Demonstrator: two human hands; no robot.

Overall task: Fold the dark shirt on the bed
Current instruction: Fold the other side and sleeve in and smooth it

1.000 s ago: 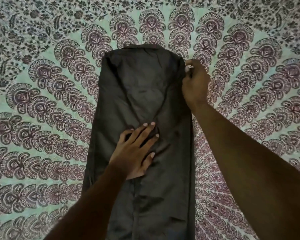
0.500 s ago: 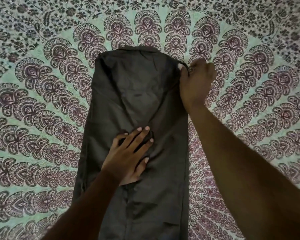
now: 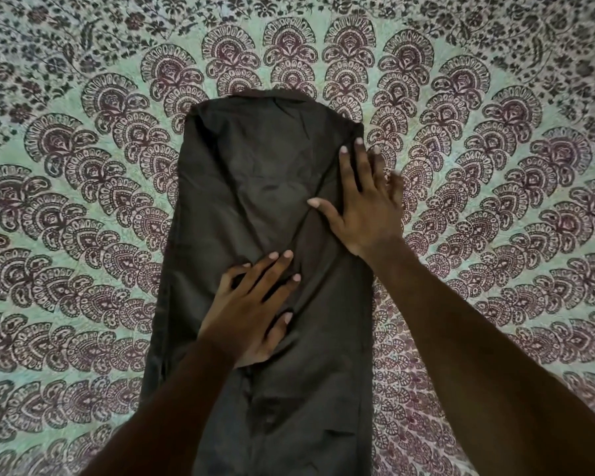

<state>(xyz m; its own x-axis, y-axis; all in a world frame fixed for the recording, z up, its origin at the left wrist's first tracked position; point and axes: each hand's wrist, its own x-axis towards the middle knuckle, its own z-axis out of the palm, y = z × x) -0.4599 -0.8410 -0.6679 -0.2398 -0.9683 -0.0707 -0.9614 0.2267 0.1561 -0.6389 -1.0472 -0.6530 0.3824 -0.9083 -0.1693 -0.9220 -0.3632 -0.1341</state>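
The dark shirt [image 3: 255, 173] lies on the bed as a long narrow strip, its sides folded in, running from the middle of the view down to the bottom edge. My left hand [image 3: 251, 310] presses flat on the shirt's middle with fingers spread. My right hand [image 3: 364, 204] lies flat with straight fingers on the shirt's upper right edge, its outer fingers reaching over onto the bedspread. Creases run diagonally between the two hands.
The bedspread [image 3: 83, 201] is pale green with a dark maroon fan pattern and fills the whole view around the shirt on the left, right and far side.
My right hand let go of the shirt's upper right edge, which it was pinching, and now lies flat a little lower. The left hand stays pressed on the middle.
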